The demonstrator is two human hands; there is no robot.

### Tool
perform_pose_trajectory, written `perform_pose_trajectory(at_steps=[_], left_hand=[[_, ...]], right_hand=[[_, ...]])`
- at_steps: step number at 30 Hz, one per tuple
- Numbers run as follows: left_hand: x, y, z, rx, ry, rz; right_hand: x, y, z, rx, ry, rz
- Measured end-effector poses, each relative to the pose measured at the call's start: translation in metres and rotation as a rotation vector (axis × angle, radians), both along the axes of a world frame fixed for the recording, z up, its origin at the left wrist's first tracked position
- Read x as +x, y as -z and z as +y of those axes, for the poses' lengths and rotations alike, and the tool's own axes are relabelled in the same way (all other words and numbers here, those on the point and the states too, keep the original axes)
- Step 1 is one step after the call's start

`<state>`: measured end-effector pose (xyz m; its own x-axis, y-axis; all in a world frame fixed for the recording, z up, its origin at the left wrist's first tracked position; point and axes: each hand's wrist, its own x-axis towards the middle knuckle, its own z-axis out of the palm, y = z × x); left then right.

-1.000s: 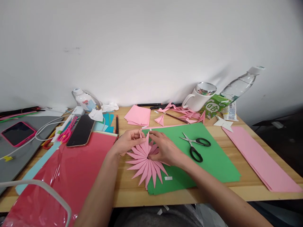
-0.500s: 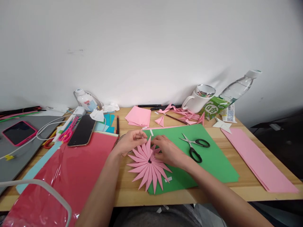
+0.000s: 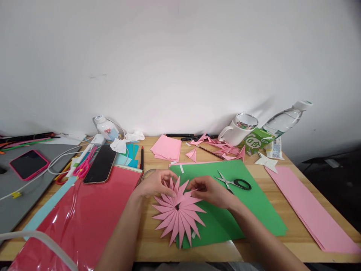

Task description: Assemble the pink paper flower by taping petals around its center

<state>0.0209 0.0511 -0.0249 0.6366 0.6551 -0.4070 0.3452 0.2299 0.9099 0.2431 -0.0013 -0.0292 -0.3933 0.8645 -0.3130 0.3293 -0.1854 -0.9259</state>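
A round pink origami star [image 3: 177, 222] made of many pointed folded pieces lies over the left part of a green paper sheet [image 3: 239, 210], with a small dark hole at its centre. My left hand [image 3: 159, 184] grips its upper left points, thumb on top and fingers behind. At the upper right of the star, my right hand [image 3: 207, 190] pinches a point between thumb and fingers. Black-handled scissors [image 3: 232, 182] lie spread on the green sheet, close to my right hand, which partly hides one handle. Small white paper scraps [image 3: 182, 169] rest on the green sheet.
Folded pink pieces [image 3: 228, 148] and square pink sheets [image 3: 167, 146] lie along the back, near a white mug [image 3: 237, 130] and a tilted water bottle [image 3: 287, 120]. A phone [image 3: 100, 164] and red paper pack [image 3: 93, 210] are at left. Pink strips [image 3: 313, 210] lie at right.
My right hand has drawn back a little to the right along the star's edge, uncovering more points. The view has tilted, so everything on the table sits lower.
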Motion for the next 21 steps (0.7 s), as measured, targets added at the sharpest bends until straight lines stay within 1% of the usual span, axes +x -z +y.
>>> perform_pose_trajectory(at_steps=[3,7,11,14,17,21], left_hand=[[0.000,-0.001,0.000,-0.012,-0.067,0.024],[-0.001,0.001,-0.001,0.016,-0.148,0.009],[-0.001,0.004,-0.001,0.037,-0.220,0.006],[0.000,0.004,-0.002,0.032,-0.248,-0.010],[0.002,0.002,-0.002,0.038,-0.298,-0.042],[0.003,0.000,-0.002,0.024,-0.352,-0.093]], right_hand=[[-0.003,0.003,0.006,-0.097,0.126,0.132],[-0.011,0.009,0.004,-0.107,0.284,0.212],[-0.022,0.016,-0.006,-0.005,0.345,0.221],[-0.029,0.019,-0.010,0.044,0.421,0.284],[-0.032,0.021,-0.010,0.055,0.492,0.353],[-0.030,0.022,-0.007,0.020,0.502,0.460]])
